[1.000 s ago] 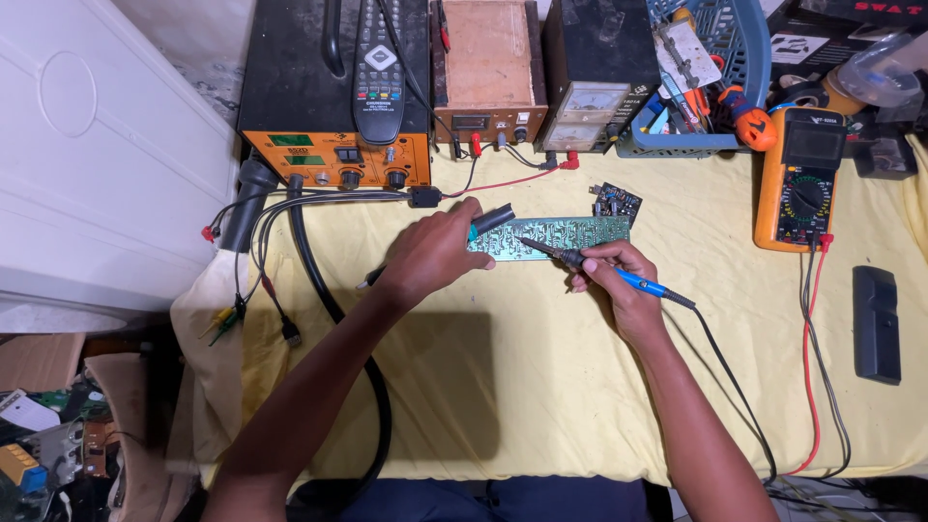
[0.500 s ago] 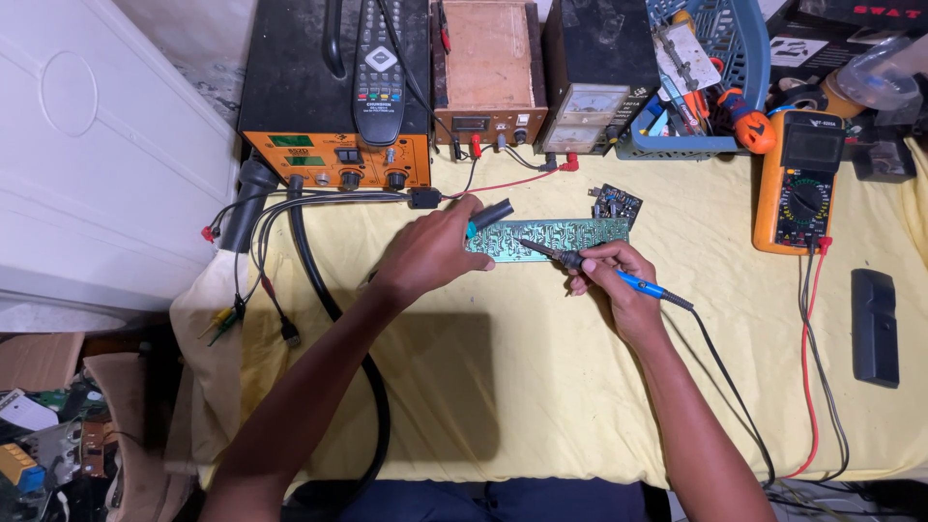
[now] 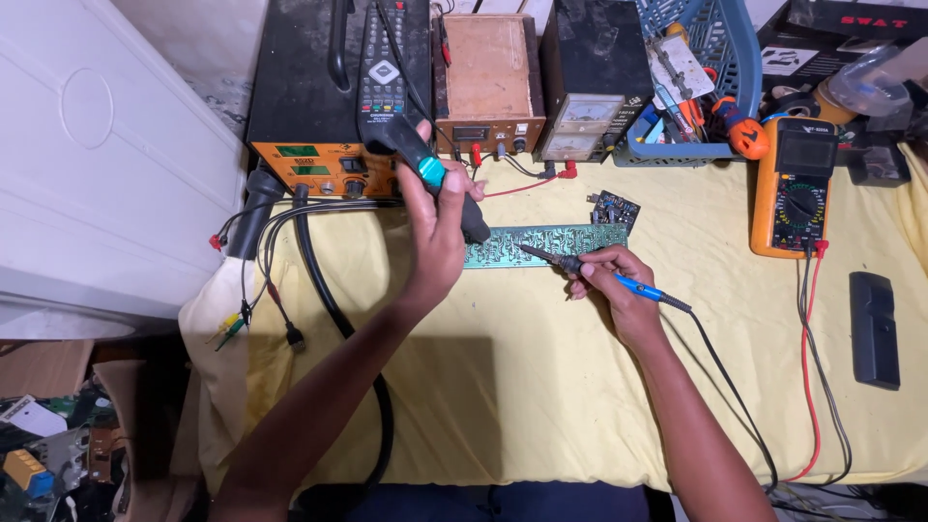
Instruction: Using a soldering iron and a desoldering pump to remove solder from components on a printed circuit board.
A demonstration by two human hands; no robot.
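Note:
A long green circuit board lies on the yellow cloth. My left hand grips a black tool with a teal band, held up at a slant, its lower end by the board's left end. My right hand holds a blue-handled soldering iron like a pen. The iron's tip rests on the board near its middle.
An orange-fronted black station with a remote control on top stands at the back, beside a wooden box unit and a meter unit. Also here: small dark board, blue basket, orange multimeter, black slab, thick black hose.
My left hand has risen off the board's left end and tilted the black and teal tool upward. The right hand and iron stay almost still.

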